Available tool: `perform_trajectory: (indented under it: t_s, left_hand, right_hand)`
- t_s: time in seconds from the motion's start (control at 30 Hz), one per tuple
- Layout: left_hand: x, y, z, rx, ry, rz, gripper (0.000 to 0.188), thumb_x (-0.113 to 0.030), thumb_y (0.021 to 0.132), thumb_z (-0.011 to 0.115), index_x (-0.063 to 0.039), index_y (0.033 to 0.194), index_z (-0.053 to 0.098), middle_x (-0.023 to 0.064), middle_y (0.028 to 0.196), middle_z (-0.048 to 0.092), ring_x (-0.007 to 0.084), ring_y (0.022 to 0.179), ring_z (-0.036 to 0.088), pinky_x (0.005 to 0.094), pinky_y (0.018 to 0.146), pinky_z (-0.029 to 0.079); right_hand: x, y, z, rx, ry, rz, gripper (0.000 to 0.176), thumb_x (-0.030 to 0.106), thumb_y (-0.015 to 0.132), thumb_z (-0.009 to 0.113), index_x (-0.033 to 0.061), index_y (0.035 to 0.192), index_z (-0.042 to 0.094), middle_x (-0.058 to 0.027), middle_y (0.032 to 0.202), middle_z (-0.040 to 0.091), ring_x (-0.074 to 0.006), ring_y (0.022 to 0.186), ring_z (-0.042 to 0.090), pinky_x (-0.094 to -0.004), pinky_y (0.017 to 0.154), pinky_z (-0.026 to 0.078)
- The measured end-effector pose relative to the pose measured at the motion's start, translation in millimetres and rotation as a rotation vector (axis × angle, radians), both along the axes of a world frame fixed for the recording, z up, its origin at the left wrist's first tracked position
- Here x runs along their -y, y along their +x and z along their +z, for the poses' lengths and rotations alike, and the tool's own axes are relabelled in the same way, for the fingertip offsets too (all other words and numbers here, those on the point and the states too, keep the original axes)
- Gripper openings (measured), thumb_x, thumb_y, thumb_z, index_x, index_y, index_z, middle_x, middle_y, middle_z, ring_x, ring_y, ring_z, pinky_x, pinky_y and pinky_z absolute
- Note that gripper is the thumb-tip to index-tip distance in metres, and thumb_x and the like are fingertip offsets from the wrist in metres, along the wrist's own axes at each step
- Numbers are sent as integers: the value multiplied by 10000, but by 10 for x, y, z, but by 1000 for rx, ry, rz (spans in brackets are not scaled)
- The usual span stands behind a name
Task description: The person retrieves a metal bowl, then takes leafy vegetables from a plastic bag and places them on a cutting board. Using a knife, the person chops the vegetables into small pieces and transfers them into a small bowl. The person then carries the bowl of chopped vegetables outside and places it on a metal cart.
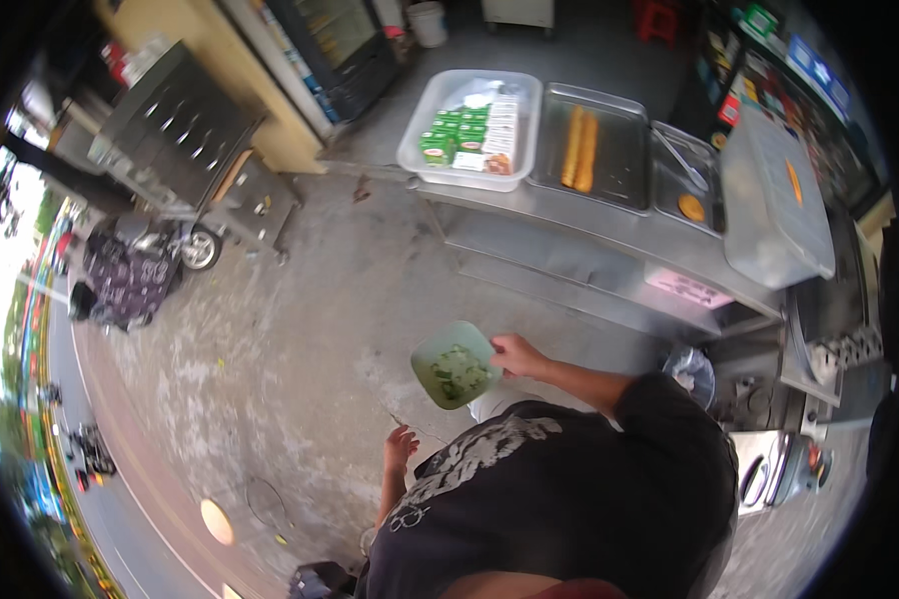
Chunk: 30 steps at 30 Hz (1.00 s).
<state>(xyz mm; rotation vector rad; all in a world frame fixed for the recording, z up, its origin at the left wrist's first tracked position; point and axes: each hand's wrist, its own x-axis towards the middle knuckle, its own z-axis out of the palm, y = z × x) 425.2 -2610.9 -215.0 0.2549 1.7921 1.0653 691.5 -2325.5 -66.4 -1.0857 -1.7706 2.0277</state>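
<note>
My right hand grips the rim of a pale green, squarish bowl with rounded corners. Chopped green leaves lie in the bottom of the bowl, in what may be some liquid. Lower and to the left, my left hand hangs beside my body with loosely bent fingers and nothing in it. The bowl is held out in front of me over the concrete floor, apart from the table.
Ahead, a steel table bears a plastic tub of green and white packets, a tray with two fried dough sticks, and a smaller tray with tongs. A scooter and a road lie left.
</note>
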Motion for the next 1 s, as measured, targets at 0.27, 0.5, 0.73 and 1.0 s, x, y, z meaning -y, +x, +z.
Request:
perform_trajectory:
  t_s: [0.27, 0.5, 0.73, 1.0]
  left_hand:
    - [-516, -1720, 95, 20, -257, -82, 372, -108, 851, 562, -30, 1214, 541, 129, 934, 674, 196, 765, 669, 286, 592, 529]
    - [-1267, -3139, -77, -17, -392, -164, 368, -100, 822, 582, -35, 1183, 561, 137, 900, 676, 191, 717, 664, 299, 573, 530]
    - [-3176, -5476, -91, -150, -375, -494, 365, -92, 792, 602, -40, 1153, 582, 145, 866, 679, 187, 669, 660, 312, 553, 530]
    - [-7500, -7388, 390, -950, 71, -846, 340, -105, 752, 573, -49, 1077, 653, 119, 780, 681, 180, 641, 654, 312, 576, 524]
  right_hand:
    - [-1122, -2024, 487, -75, 114, 65, 265, 134, 779, 569, -27, 979, 635, -81, 660, 612, -159, 488, 610, -299, 429, 472]
    - [-2198, -3565, 722, -89, 163, 164, 283, 117, 767, 576, -49, 991, 626, -84, 664, 599, -161, 483, 601, -303, 432, 464]
    - [-3138, -4572, 767, -121, 166, -255, 254, 118, 775, 564, -48, 958, 618, -86, 627, 596, -160, 456, 593, -293, 427, 457]
    - [-4261, -4742, 1034, -25, 90, -684, 248, 123, 799, 583, -61, 964, 607, -70, 625, 591, -127, 474, 579, -267, 424, 440]
